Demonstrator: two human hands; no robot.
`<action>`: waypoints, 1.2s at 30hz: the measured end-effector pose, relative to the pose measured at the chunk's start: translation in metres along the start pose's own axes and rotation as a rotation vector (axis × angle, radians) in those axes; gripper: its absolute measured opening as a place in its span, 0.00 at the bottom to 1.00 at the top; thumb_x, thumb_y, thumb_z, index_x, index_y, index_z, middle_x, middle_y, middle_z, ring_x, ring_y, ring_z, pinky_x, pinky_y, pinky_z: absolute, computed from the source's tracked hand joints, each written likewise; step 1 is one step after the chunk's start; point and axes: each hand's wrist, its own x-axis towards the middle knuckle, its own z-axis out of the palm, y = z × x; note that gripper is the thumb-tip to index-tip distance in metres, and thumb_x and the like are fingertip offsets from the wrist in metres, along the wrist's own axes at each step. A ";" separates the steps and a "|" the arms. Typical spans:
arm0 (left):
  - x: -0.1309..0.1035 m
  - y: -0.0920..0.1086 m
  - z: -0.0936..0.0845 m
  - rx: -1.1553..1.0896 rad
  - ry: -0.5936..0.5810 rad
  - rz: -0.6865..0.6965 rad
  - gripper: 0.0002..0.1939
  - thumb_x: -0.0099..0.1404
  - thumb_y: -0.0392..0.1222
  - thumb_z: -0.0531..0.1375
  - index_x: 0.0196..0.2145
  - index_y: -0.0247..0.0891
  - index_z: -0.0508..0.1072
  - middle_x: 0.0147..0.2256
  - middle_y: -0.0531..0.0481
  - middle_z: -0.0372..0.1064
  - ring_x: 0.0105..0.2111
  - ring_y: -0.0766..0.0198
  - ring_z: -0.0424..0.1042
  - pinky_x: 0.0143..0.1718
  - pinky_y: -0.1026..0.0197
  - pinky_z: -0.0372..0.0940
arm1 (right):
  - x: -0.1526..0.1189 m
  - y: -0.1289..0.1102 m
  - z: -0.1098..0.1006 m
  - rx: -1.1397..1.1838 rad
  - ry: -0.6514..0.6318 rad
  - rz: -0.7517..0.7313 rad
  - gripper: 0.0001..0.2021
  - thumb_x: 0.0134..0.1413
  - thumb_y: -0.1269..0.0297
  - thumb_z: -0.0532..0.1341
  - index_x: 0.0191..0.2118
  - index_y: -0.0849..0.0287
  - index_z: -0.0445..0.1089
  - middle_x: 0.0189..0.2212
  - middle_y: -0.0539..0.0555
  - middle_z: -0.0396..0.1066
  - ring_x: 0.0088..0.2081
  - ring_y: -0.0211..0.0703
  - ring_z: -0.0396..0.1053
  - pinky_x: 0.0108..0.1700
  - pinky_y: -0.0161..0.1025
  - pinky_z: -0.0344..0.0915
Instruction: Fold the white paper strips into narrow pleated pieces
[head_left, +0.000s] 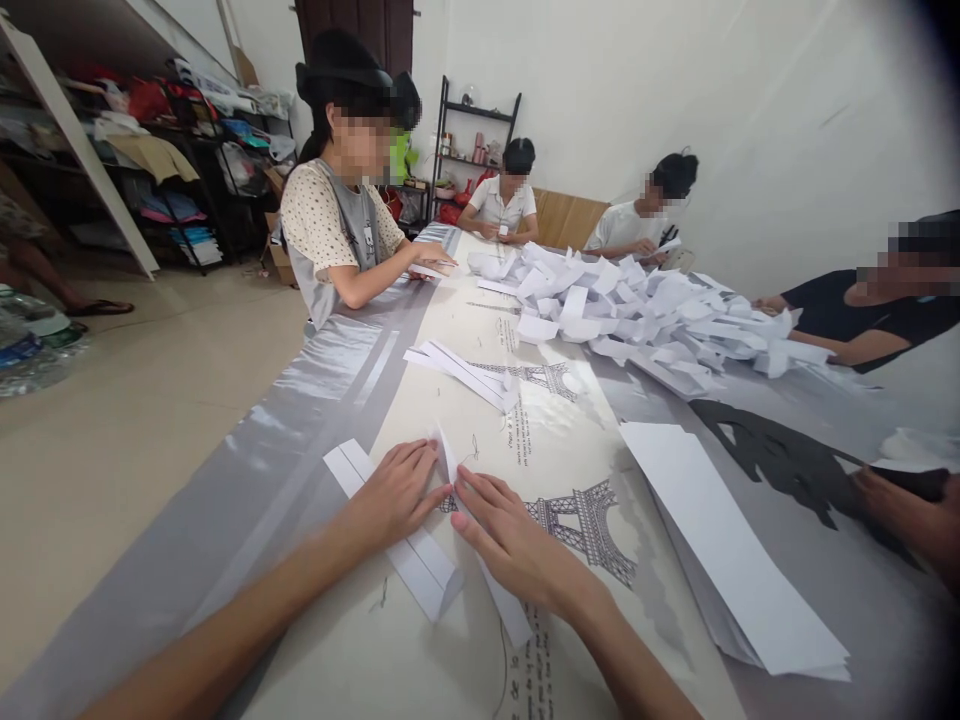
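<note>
Between my hands is a narrow white paper strip (504,600), partly folded, with one end standing up from the table. My left hand (401,485) pinches that strip from the left with thumb and fingertips. On its other side, the fingers of my right hand (517,530) press and grip the same strip. Under my left hand and wrist lies another folded white strip (420,570) with a dark line along it. Farther forward, several folded strips (469,375) lie crossed on the tablecloth (300,620), which has Eiffel Tower prints.
A stack of long white paper sheets (727,550) lies to the right. A big heap of folded paper (637,300) covers the far right of the table. Co-workers sit along both sides and the far end. Cluttered shelves (187,190) stand at left, plastic bottles (34,335) on the floor.
</note>
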 end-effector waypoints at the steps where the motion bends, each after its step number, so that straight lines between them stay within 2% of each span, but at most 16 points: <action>1: 0.000 0.000 0.000 0.001 -0.002 -0.004 0.18 0.77 0.53 0.51 0.53 0.37 0.67 0.54 0.37 0.71 0.60 0.48 0.67 0.60 0.42 0.65 | 0.002 0.001 0.001 -0.009 0.017 -0.024 0.30 0.73 0.42 0.42 0.73 0.45 0.49 0.75 0.45 0.39 0.75 0.51 0.32 0.72 0.57 0.45; 3: 0.000 0.000 0.000 0.005 -0.010 -0.011 0.17 0.77 0.52 0.50 0.49 0.37 0.68 0.52 0.38 0.72 0.60 0.48 0.67 0.60 0.43 0.65 | 0.006 0.006 0.005 -0.047 0.056 -0.083 0.29 0.74 0.45 0.43 0.72 0.48 0.52 0.75 0.46 0.40 0.75 0.50 0.33 0.73 0.56 0.43; 6: 0.000 0.000 0.000 0.008 -0.010 -0.010 0.15 0.77 0.51 0.51 0.48 0.37 0.68 0.51 0.38 0.72 0.60 0.48 0.67 0.60 0.43 0.65 | 0.011 0.015 0.016 -0.132 0.132 -0.179 0.26 0.75 0.51 0.45 0.71 0.54 0.55 0.73 0.52 0.45 0.74 0.49 0.39 0.74 0.56 0.41; 11: -0.002 -0.002 0.000 0.013 -0.022 -0.045 0.10 0.76 0.45 0.52 0.47 0.38 0.67 0.50 0.40 0.72 0.59 0.50 0.67 0.59 0.45 0.66 | 0.015 0.027 0.028 -0.276 0.254 -0.280 0.23 0.73 0.62 0.51 0.69 0.58 0.59 0.71 0.58 0.54 0.71 0.49 0.50 0.71 0.58 0.51; 15: -0.001 0.001 -0.001 0.089 0.016 -0.045 0.12 0.75 0.42 0.52 0.51 0.36 0.67 0.51 0.39 0.72 0.56 0.49 0.69 0.56 0.45 0.67 | 0.016 0.029 0.032 -0.346 0.282 -0.304 0.24 0.70 0.66 0.52 0.68 0.61 0.58 0.71 0.60 0.53 0.71 0.51 0.51 0.71 0.58 0.52; 18: 0.002 0.005 -0.003 0.175 0.060 -0.040 0.15 0.76 0.39 0.49 0.55 0.33 0.67 0.56 0.36 0.69 0.58 0.48 0.68 0.57 0.45 0.66 | 0.016 0.029 0.033 -0.369 0.295 -0.309 0.25 0.68 0.70 0.53 0.68 0.63 0.59 0.70 0.61 0.55 0.71 0.51 0.51 0.71 0.58 0.52; 22: 0.002 0.007 0.001 0.176 0.003 0.065 0.20 0.77 0.38 0.47 0.62 0.33 0.64 0.65 0.36 0.60 0.67 0.50 0.58 0.64 0.46 0.60 | 0.017 0.033 0.034 -0.348 0.300 -0.313 0.25 0.67 0.70 0.53 0.67 0.64 0.59 0.69 0.62 0.56 0.71 0.50 0.51 0.71 0.58 0.52; 25: 0.000 0.003 0.007 0.179 -0.055 0.090 0.21 0.77 0.40 0.48 0.63 0.31 0.64 0.66 0.35 0.59 0.69 0.50 0.55 0.66 0.47 0.58 | 0.018 0.036 0.033 -0.306 0.303 -0.313 0.25 0.66 0.70 0.54 0.67 0.62 0.59 0.69 0.61 0.58 0.71 0.50 0.52 0.71 0.58 0.52; 31: -0.002 -0.001 0.010 0.178 -0.080 0.051 0.22 0.78 0.43 0.48 0.63 0.30 0.65 0.65 0.33 0.61 0.68 0.49 0.57 0.65 0.46 0.59 | 0.018 0.037 0.032 -0.273 0.309 -0.324 0.25 0.65 0.70 0.55 0.66 0.60 0.60 0.68 0.62 0.60 0.70 0.51 0.54 0.70 0.59 0.54; 36: 0.000 0.001 0.007 0.140 -0.078 0.039 0.23 0.78 0.43 0.48 0.65 0.33 0.61 0.63 0.35 0.64 0.66 0.50 0.60 0.62 0.47 0.61 | 0.018 0.035 0.031 -0.273 0.323 -0.337 0.25 0.64 0.70 0.55 0.66 0.58 0.61 0.68 0.61 0.60 0.70 0.52 0.55 0.69 0.59 0.55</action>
